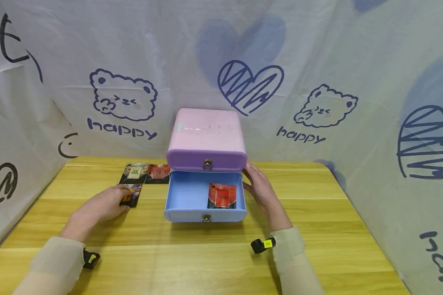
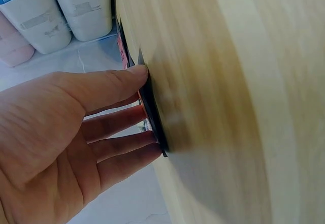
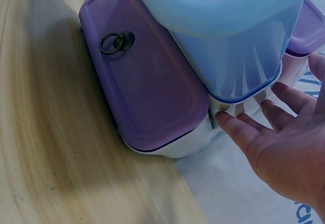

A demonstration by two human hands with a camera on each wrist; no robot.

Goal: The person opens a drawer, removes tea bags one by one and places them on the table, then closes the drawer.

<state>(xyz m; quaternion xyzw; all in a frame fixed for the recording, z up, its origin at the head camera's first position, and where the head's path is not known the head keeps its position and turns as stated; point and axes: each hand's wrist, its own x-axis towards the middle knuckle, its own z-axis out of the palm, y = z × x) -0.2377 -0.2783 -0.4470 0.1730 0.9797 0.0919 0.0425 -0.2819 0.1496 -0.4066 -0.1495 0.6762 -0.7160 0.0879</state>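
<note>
My left hand point(image 1: 108, 201) rests its fingertips on a dark packet with a colourful print point(image 1: 135, 196), which lies on the table. In the left wrist view, the thumb and fairly straight fingers point(image 2: 119, 170) touch that packet's dark edge point(image 2: 155, 117). My right hand point(image 1: 261, 186) lies along the right side of a small drawer cabinet point(image 1: 210, 131), its fingers point(image 3: 238, 130) extended at the white casing. The cabinet's light blue drawer point(image 1: 186, 215) is pulled out, with a red and black packet point(image 1: 222, 196) inside at the right. The purple top drawer point(image 1: 184, 160) is closed.
Two more packets lie left of the cabinet: one dark with a pale label point(image 1: 134, 173), one red and black point(image 1: 157, 173). A closed purple bottom drawer point(image 3: 147, 87) with a ring pull sits under the blue one. A printed cloth point(image 1: 192, 53) hangs behind the wooden table point(image 1: 206, 266).
</note>
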